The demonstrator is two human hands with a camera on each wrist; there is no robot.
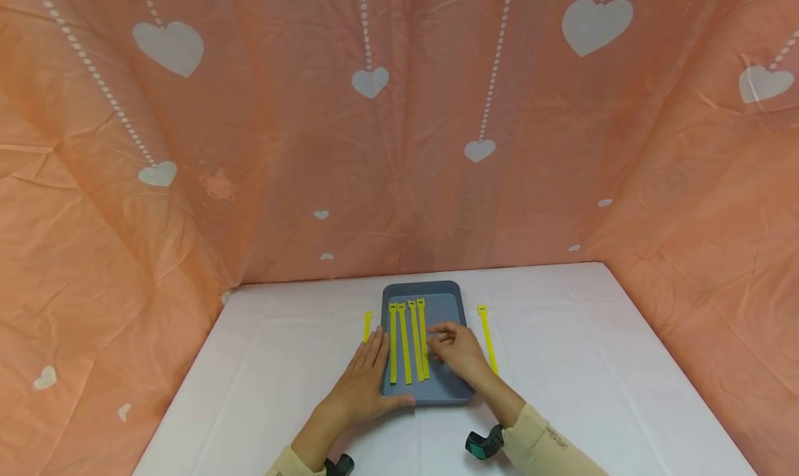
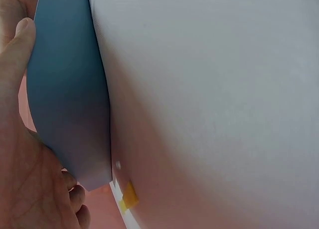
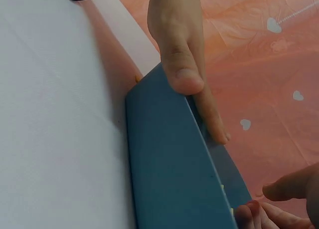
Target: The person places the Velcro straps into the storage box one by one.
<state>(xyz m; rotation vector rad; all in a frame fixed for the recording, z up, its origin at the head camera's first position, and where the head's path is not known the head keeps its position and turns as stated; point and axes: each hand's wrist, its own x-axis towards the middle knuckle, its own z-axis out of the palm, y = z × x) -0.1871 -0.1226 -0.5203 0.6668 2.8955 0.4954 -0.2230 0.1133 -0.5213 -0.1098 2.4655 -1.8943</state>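
A blue-grey tray (image 1: 449, 292) lies on the white table and holds several yellow straps (image 1: 406, 344) side by side, lengthwise. My left hand (image 1: 365, 382) rests flat against the tray's left front corner, fingers straight, thumb (image 2: 15, 44) pressed on the tray wall (image 2: 70, 114). My right hand (image 1: 458, 347) is inside the tray, its curled fingertips (image 3: 289, 189) pinching the rightmost strap there. The right wrist view shows the tray's outer wall (image 3: 169, 179) with the left hand (image 3: 179, 49) on its rim.
One short yellow strap (image 1: 367, 325) lies on the table left of the tray, its end (image 2: 128, 196) also showing in the left wrist view. A longer strap (image 1: 487, 337) lies to the right. Pink heart-patterned cloth (image 1: 399, 150) walls in the table on three sides.
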